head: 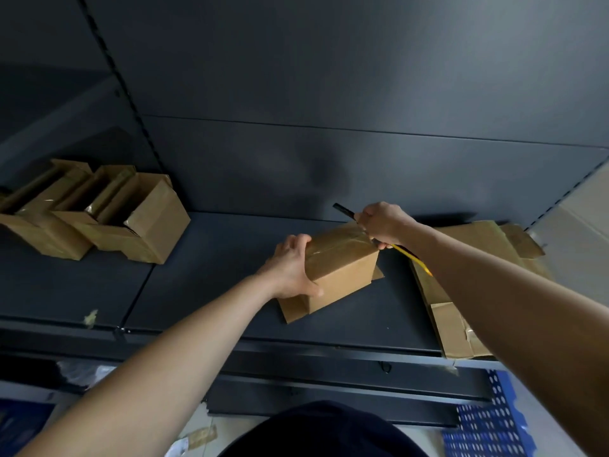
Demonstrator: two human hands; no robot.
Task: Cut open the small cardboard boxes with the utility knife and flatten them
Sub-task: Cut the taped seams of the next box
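box: we see one small cardboard box (342,275), plain brown, standing on the dark metal shelf (214,285) and turned at an angle to the shelf's front edge.
box top: closed, with a shiny tape strip along the centre seam; the tape is wrinkled towards the right end.
box bottom: loose flaps stick out flat from under it, one at the near left corner and one at the right side.
left hand: our left hand (291,268) grips the box's left end, fingers curled over the top edge and thumb pressed on the near side face.
right hand: our right hand (384,224) is a closed fist round the utility knife (344,211), sitting at the box's far right top corner.
knife: a black end pokes out of the fist past the box's far edge, and a yellow end comes out just right of the box; we cannot tell where the blade is or whether it touches the tape.
right of box: flattened cardboard (468,245) lies on the shelf, partly under our right forearm.
left of box: well apart, open boxes (99,219) stand in a cluster, same brown, flaps up.
near left of box: a tape scrap (90,317) lies at the shelf's front edge.
below box: a blue perforated panel (487,423) sits under the shelf, to the right.
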